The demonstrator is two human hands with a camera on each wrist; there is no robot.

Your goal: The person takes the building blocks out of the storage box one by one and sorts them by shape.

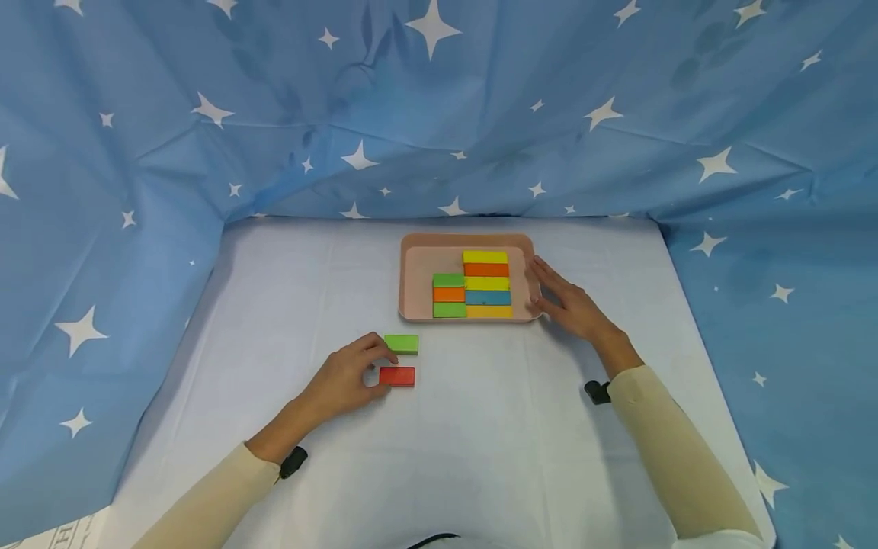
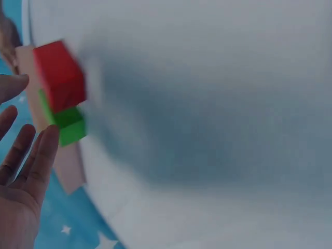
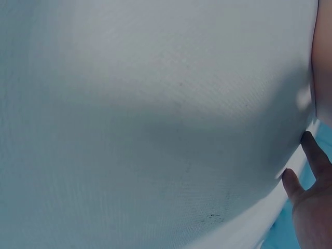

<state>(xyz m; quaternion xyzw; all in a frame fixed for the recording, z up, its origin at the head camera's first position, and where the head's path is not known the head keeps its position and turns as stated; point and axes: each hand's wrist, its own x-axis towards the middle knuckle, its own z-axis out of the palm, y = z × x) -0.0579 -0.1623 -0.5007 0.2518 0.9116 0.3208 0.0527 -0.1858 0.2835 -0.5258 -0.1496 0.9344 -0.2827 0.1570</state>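
From the head camera I see my left hand [image 1: 341,379] resting on the white table cover [image 1: 480,427], with the fingers bent toward two loose blocks. The flat red rectangular block [image 1: 397,376] lies just beside the fingertips, and the thumb and one finger seem to touch its left end, but I cannot tell if they really pinch it. The flat green rectangular block [image 1: 401,344] lies a little farther from me, near the red one but apart from it, and a fingertip is close to its left edge.

In the left wrist view the picture is blurred. There the left hand [image 2: 21,176] shows its fingers [image 2: 44,155] rather straight and spread, with the red block [image 2: 59,75] and the green block [image 2: 70,124] beyond them, not enclosed by the fingers.

My right hand [image 1: 565,300] lies flat with straight, relaxed fingers against the right rim of the shallow pink plastic tray [image 1: 411,267]. It holds nothing. The tray stands in the middle of the table, farther from me than the loose blocks. Inside it coloured blocks lie side by side in two columns: the left column [image 1: 449,295] has green, orange and green, the right column [image 1: 487,284] has yellow, orange, yellow, blue and yellow.

The right wrist view shows only the white cover and part of the right hand [image 3: 311,202] at the edge.

Blue cloth with white stars [image 1: 439,107] hangs behind and on both sides.
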